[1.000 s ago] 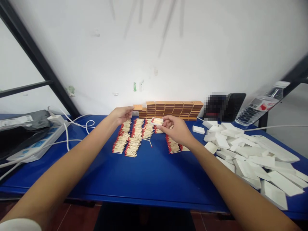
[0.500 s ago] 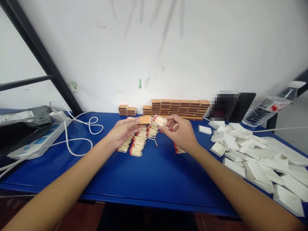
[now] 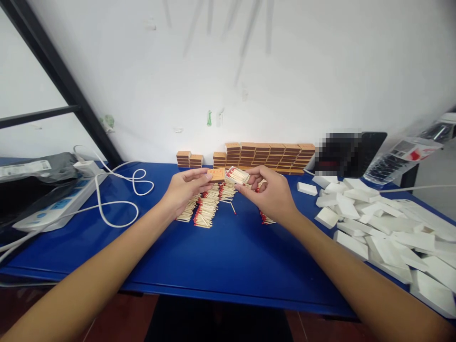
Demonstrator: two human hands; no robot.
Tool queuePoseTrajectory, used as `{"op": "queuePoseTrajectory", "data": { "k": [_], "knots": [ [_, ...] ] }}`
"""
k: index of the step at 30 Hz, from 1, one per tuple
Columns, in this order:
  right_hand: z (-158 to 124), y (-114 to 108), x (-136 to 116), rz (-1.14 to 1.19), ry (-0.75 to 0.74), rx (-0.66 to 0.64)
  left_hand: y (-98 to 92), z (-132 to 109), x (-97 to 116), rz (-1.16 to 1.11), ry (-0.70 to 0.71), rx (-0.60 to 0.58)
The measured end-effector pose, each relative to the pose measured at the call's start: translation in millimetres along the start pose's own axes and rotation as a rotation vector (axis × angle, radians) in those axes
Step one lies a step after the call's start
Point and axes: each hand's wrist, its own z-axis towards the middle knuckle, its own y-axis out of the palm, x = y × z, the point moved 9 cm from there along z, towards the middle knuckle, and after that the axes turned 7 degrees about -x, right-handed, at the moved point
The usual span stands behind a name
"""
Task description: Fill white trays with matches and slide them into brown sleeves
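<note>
Between thumb and fingers, my left hand [image 3: 183,190] grips an orange matchbox sleeve [image 3: 216,175] by its left end. My right hand [image 3: 272,192] pinches a white matchbox tray [image 3: 237,175] filled with red-tipped matches. The tray's left end is at the sleeve's right end; I cannot tell whether it has entered. Below and behind my hands, bundles of loose matches [image 3: 205,212] lie in rows on the blue table [image 3: 213,266]. One single match [image 3: 233,208] lies apart from them. Part of the match rows is hidden by my hands.
Matchboxes [image 3: 269,156] stand stacked along the wall, with a smaller stack [image 3: 189,160] to the left. White trays [image 3: 377,223] are heaped at right, near a phone [image 3: 370,154] and a tilted plastic bottle [image 3: 402,156]. A power strip [image 3: 57,206] and white cables [image 3: 101,213] lie at left.
The sleeve and the match-filled tray remain in my hands, end to end. My left thumb has shifted onto the top of the sleeve. The view has tilted slightly.
</note>
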Motion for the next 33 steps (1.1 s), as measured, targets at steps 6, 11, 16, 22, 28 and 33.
{"op": "queuePoseTrajectory", "data": {
  "k": [6,11,16,22,28,33],
  "knots": [
    [-0.4,-1.0,-0.9,0.001,0.006,0.006,-2.5,5.9,-2.5,0.009,0.056,-0.053],
    [-0.6,0.7,-0.1,-0.007,0.011,-0.013,-5.1,9.1,-4.2,0.003,0.068,-0.079],
    [-1.4,-0.7,-1.9,-0.004,0.003,-0.007,-3.5,7.8,-3.4,-0.003,0.06,-0.079],
    [-1.7,-3.3,-4.5,-0.008,0.003,0.007,0.1,6.0,-3.0,0.006,0.049,-0.08],
    [-1.2,-3.7,-6.1,-0.008,0.007,0.004,3.4,5.2,-1.6,0.047,0.068,-0.119],
    [-0.9,-4.4,-6.1,-0.019,0.006,0.001,3.5,3.7,4.4,0.162,0.136,-0.138]
  ]
}}
